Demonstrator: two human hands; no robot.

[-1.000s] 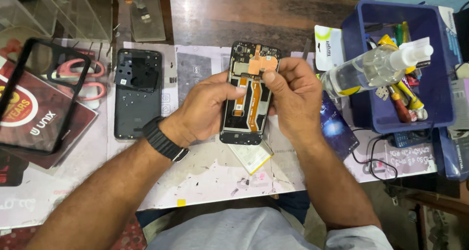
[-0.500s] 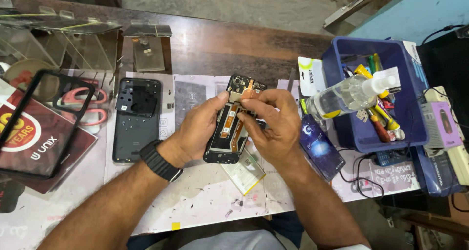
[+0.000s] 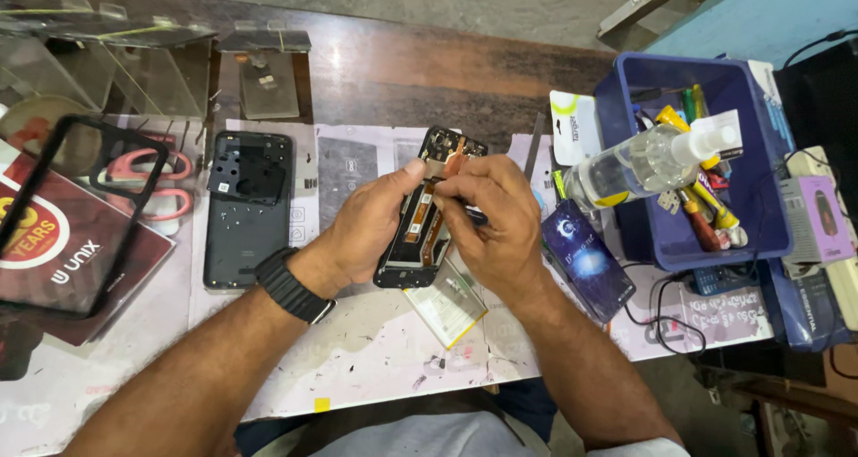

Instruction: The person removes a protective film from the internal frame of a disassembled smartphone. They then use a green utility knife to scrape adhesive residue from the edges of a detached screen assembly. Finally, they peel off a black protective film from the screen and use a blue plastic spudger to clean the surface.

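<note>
— Right hand (image 3: pixel 496 220): fingertips pinched narrow over the upper middle of the opened black phone chassis with orange flex cables (image 3: pixel 427 211); whether pinching a part or a thin tool, cannot tell.

— And the left hand (image 3: pixel 371 225)?

— Wrapped around the chassis's left edge, thumb pressed near the top corner, holding it tilted above the paper-covered wooden table (image 3: pixel 375 350).

— Long axis?

— Running from near-left to far-right, top end leaning away. Directly under both hands; right fingers on the inner face, left at the rim.

— Around?

— Flat yellowish battery (image 3: pixel 447 301) just below; detached black back cover (image 3: pixel 248 207) well left; blue plastic tool bin (image 3: pixel 679 234) right.
</note>
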